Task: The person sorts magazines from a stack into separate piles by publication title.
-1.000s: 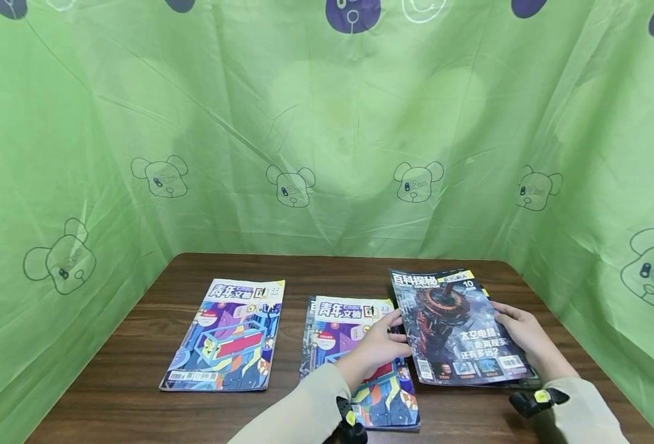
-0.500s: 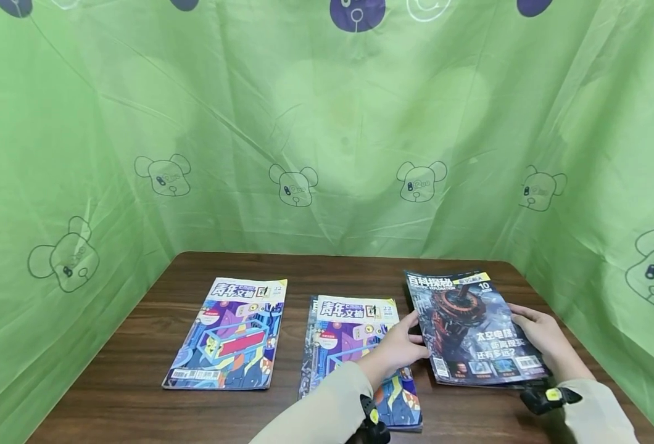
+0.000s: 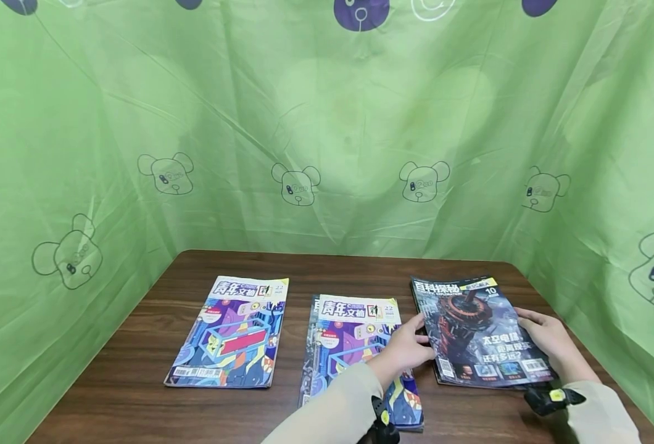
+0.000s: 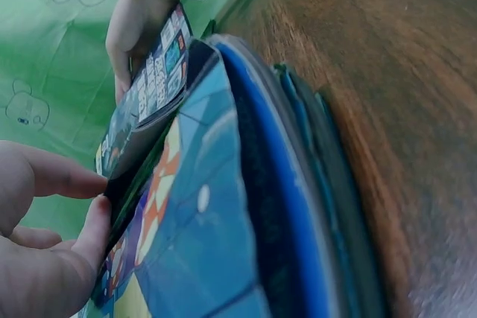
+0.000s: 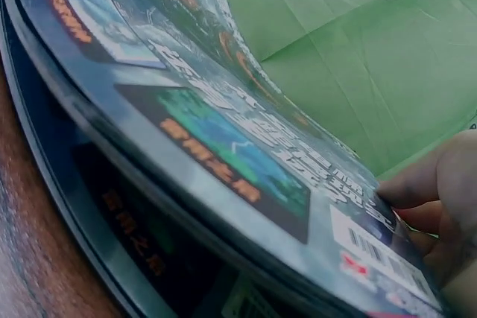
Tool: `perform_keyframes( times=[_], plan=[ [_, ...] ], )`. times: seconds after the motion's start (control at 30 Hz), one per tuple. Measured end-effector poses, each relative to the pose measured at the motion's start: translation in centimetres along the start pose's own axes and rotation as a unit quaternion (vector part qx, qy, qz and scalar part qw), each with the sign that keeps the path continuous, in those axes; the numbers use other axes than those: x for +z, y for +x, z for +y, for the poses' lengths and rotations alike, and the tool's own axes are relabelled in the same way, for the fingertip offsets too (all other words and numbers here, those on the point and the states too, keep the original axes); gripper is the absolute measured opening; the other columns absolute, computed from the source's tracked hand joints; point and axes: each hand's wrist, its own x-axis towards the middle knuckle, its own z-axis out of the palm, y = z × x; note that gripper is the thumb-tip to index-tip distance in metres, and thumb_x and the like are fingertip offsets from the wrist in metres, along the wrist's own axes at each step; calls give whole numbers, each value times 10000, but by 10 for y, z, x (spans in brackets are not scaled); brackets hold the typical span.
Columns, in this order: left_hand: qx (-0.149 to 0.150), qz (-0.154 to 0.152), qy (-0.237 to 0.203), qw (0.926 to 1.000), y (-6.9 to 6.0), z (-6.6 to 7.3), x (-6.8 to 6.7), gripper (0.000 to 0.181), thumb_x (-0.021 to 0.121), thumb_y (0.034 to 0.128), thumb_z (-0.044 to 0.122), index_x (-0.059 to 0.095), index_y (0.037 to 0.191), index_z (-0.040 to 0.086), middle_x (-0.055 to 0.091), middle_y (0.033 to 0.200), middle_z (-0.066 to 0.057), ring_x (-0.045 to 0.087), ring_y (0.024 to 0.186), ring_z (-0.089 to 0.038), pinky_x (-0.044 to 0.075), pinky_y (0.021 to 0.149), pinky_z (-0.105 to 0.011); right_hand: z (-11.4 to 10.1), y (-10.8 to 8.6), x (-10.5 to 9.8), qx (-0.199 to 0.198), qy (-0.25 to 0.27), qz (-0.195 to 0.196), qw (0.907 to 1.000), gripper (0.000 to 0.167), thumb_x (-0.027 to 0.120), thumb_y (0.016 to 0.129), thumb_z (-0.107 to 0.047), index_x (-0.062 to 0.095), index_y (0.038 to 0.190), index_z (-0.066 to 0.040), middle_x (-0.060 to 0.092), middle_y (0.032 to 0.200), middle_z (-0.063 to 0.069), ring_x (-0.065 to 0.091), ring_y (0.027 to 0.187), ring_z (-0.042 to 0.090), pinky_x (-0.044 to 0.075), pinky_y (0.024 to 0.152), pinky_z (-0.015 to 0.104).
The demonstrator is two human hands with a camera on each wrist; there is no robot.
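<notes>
A dark magazine (image 3: 474,333) with a red machine on its cover lies at the right of the table. Beneath it, in the right wrist view, shows the edge of a second magazine (image 5: 123,236) with similar printing. My left hand (image 3: 407,348) holds the dark magazine's left edge, thumb and index fingertip close together there in the left wrist view. On the opposite edge my right hand (image 3: 554,345) grips with the thumb and fingers; some fingertips are hidden. Under my left forearm lies a pile of colourful purple-blue magazines (image 3: 349,333), partly covered by the sleeve.
One more colourful magazine (image 3: 227,333) lies apart on the left of the brown wooden table (image 3: 110,382). A green curtain (image 3: 327,123) with bear drawings encloses the back and both sides. Each wrist carries a small black camera (image 3: 551,399).
Both hands have moved right with the dark magazine, then slightly down, so it lies lower and flatter over the magazine beneath. The colourful magazines have stayed in place.
</notes>
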Motion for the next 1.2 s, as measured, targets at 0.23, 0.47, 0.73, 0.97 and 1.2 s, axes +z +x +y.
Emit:
perform_keyframes(
  times=[0.23,0.47,0.73,0.97,1.2],
  plan=[
    [52,14,640,9979,-2,3,0,833,755,737,-74,460,1498,91,579,1408,-74,654,1063,-139,523,760,-187,4,3,0,-50,-94,-69,9999,594,390,1060,-277,306,1490,124,640,986,135,590,762,166,521,612,341],
    [-92,58,927,9956,-5,7,1,801,754,713,-66,524,1458,118,661,1275,-70,649,1060,-125,514,697,-192,13,5,0,-171,-377,-348,9985,589,424,1036,-233,309,1465,154,617,1042,239,589,775,182,520,625,346],
    [-124,89,1208,9926,-4,8,2,780,747,709,-46,535,1447,94,682,1205,-87,633,1094,-145,511,735,-195,14,6,1,-70,-380,-603,9974,617,498,1009,-213,311,1443,183,632,977,196,599,774,186,529,631,343],
    [-118,74,1428,9897,-2,6,3,765,773,726,3,534,1448,94,678,1226,-91,633,1111,-151,524,845,-218,10,2,-2,-282,-687,-684,9949,596,506,1011,-212,355,1411,203,553,1191,379,612,884,222,522,681,309],
    [-93,-153,1463,9891,-4,9,0,760,789,745,54,524,1456,101,660,1268,-110,625,1149,-174,520,907,-244,10,2,-3,-430,-726,-656,9943,590,482,1023,-235,373,1408,199,592,1181,351,597,893,152,525,688,283]
  ],
)
